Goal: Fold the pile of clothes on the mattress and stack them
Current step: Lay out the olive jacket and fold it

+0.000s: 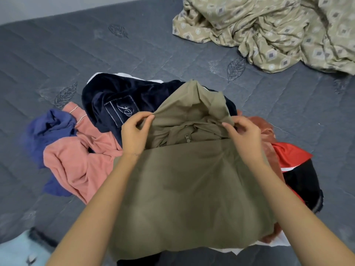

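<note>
Olive garment (188,189) — pinched by left hand (134,135), right hand (244,137)

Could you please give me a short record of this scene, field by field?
surface: grey quilted mattress
in hand: olive zippered garment, draped over the pile
left hand: pinches its upper edge
right hand: pinches its upper edge
unfolded pile: navy garment, pink garment, blue garment, red and black garment
aside: crumpled patterned sheet, far right
folded stack: none visible
</note>
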The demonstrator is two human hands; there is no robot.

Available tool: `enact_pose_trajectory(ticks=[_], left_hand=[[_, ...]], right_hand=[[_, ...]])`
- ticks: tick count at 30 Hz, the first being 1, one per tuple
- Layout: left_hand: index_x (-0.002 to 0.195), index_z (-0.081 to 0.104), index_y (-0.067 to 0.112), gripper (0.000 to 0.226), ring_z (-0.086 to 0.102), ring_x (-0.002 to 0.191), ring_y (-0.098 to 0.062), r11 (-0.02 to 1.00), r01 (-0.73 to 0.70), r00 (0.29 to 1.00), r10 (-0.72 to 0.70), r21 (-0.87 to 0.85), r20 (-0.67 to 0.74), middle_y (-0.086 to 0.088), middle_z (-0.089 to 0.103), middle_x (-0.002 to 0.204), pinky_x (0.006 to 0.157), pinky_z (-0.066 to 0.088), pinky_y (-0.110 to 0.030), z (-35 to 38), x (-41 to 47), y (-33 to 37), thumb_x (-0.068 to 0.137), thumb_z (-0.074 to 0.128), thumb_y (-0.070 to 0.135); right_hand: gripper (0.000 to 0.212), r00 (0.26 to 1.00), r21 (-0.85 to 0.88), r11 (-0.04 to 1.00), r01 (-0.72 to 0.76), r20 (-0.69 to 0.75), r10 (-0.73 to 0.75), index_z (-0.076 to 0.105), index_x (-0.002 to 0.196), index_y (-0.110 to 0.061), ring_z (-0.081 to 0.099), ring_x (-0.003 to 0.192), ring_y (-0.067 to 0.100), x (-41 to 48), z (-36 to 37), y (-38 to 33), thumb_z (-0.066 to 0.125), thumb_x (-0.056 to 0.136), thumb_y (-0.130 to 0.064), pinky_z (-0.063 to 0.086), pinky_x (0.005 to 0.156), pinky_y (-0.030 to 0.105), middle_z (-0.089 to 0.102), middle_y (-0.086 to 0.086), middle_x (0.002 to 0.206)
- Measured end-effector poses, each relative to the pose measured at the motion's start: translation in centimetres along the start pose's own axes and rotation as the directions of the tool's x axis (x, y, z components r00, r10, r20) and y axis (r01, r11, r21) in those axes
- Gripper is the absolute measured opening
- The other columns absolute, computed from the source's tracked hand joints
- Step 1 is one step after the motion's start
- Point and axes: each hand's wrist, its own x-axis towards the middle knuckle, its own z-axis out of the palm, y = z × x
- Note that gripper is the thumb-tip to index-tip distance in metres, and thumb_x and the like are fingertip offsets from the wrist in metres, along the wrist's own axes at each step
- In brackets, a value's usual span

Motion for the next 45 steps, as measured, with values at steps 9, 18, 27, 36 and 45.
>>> enact_pose_trajectory(ticks=[9, 18, 27, 36, 45], left_hand=[[0.077, 0.066, 0.033, 0.021, 0.058, 0.077, -0.002, 0.985, 0.080, 0.962, -0.117, 0.154, 0.247, 0.020, 0.066, 0.081, 0.081, 0.046, -0.026, -4.4, -8.7, -1.7, 0.083, 0.072, 0.014], [0.087, 0.071, 0.016, 0.012, 0.055, 0.095, -0.023, 0.935, -0.082, 0.986, 0.026, 0.345, 0.165, -0.002, 0.062, 0.095, 0.091, 0.029, -0.007, -4.2, -15.0, -1.5, 0.082, 0.070, 0.006], [0.139, 0.042, 0.024, 0.055, 0.043, 0.123, -0.022, 0.776, -0.279, 0.808, -0.129, 0.566, 0.574, -0.001, 0.050, 0.129, 0.113, 0.019, -0.045, 4.0, -18.0, 0.4, 0.089, 0.055, 0.045], [0.061, 0.061, 0.017, 0.040, 0.054, 0.064, -0.023, 0.654, -0.473, 0.873, 0.258, 0.591, 0.413, 0.003, 0.056, 0.061, 0.075, 0.032, -0.032, 1.1, -20.1, -1.4, 0.092, 0.046, 0.039], [0.152, 0.013, 0.033, 0.072, 0.011, 0.146, -0.035, 0.580, -0.241, 0.916, -0.129, 0.778, 0.380, -0.009, 0.010, 0.160, 0.111, 0.011, -0.064, 5.9, -18.2, -1.9, 0.090, 0.013, 0.070]], right_hand=[[0.037, 0.967, -0.079, 0.983, -0.163, 0.186, 0.176, 0.068, 0.082, -0.025, 0.061, 0.083, -0.013, -10.7, -3.2, 2.4, 0.063, 0.080, 0.012, 0.044, 0.081, 0.007, 0.067, -0.018, 0.088], [0.031, 0.934, -0.302, 0.953, 0.025, 0.347, 0.086, 0.071, 0.095, -0.023, 0.057, 0.095, -0.012, -15.7, -6.1, 4.3, 0.066, 0.083, 0.004, 0.039, 0.090, 0.008, 0.070, -0.005, 0.101], [0.064, 0.957, -0.373, 0.924, -0.084, 0.227, 0.179, 0.045, 0.138, -0.016, 0.042, 0.124, 0.018, -13.8, -0.4, 2.3, 0.070, 0.084, -0.040, 0.034, 0.107, 0.031, 0.048, 0.003, 0.133], [0.058, 0.981, -0.538, 0.830, 0.143, 0.189, -0.046, 0.049, 0.138, -0.016, 0.035, 0.134, 0.030, -14.7, 0.1, 2.8, 0.062, 0.089, -0.043, 0.027, 0.114, 0.045, 0.043, 0.011, 0.142], [0.074, 0.918, -0.729, 0.644, 0.230, 0.383, 0.106, 0.012, 0.152, -0.031, 0.009, 0.148, 0.026, -15.6, 3.3, 6.4, -0.003, 0.090, -0.069, -0.003, 0.118, 0.041, 0.014, 0.007, 0.161]])
